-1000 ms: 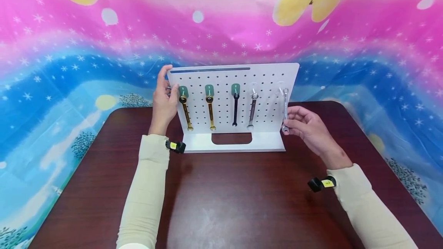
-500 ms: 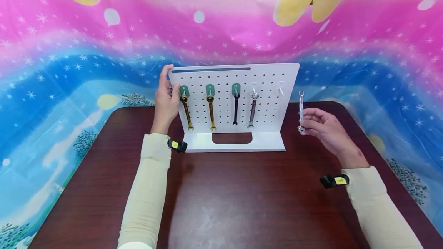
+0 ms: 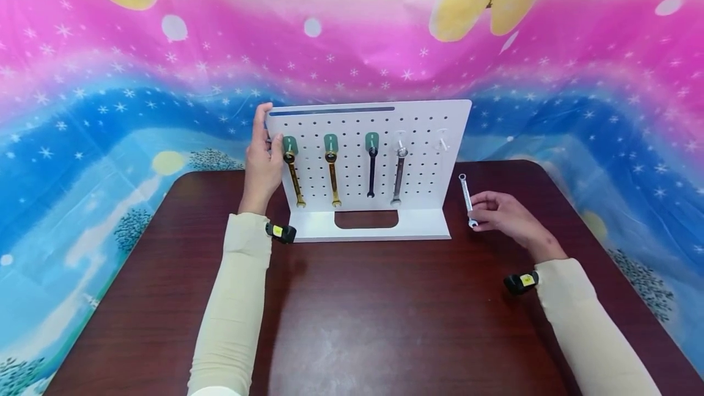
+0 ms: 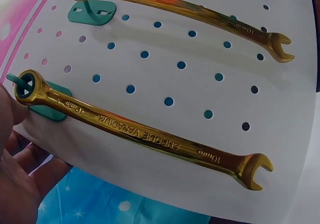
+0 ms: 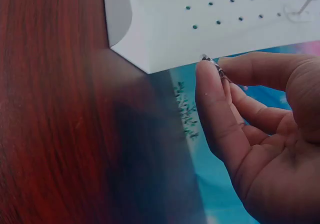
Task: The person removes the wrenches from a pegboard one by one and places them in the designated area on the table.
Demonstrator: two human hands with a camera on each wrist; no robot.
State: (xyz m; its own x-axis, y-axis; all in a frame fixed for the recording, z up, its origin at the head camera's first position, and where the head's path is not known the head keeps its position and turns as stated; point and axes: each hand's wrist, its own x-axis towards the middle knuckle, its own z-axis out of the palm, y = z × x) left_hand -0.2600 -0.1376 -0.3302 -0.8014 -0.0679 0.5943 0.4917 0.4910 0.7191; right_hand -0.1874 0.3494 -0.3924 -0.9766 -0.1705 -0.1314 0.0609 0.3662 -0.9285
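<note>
A white pegboard (image 3: 440, 110) stands upright on its base. My left hand (image 3: 263, 170) grips its left edge, thumb in front and fingers behind. Two gold combination wrenches, the outer (image 3: 295, 182) and inner (image 3: 333, 182), a black wrench (image 3: 371, 176) and a grey-silver wrench (image 3: 398, 179) hang from hooks by their ring ends. In the left wrist view the outer gold wrench (image 4: 140, 131) hangs beside the left thumb. Right of the board, my right hand (image 3: 503, 216) pinches a small silver wrench (image 3: 467, 197) near its lower end, ring end up. The right wrist view shows only its tip between thumb and finger.
At the board's right side a clear hook (image 3: 443, 143) holds nothing. The base (image 3: 313, 226) has a wide cut-out at its middle. Dark reddish wood table (image 3: 352, 304) extends in front, and a colourful patterned cloth (image 3: 352, 35) hangs behind.
My right hand has taken the small silver wrench off the clear hook, moved it right of the board, then lowered it. The left hand still grips the board.
</note>
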